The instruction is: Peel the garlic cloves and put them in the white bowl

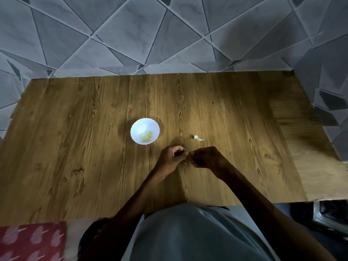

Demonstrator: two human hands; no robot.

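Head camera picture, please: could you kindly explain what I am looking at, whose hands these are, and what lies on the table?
There is no machine here. A person wears one wide-angle camera on the head, looking forward and down, so you see their own arms from above. The left hand and right hand meet over a wooden table. Their fingertips pinch something small and pale between them, most likely a garlic clove, though it is mostly hidden. Beyond the left hand stands a white bowl with a few yellowish peeled pieces in it. Beyond the right hand lies a small white scrap, either skin or a clove; I cannot tell which. Past the table are grey patterned tiles.
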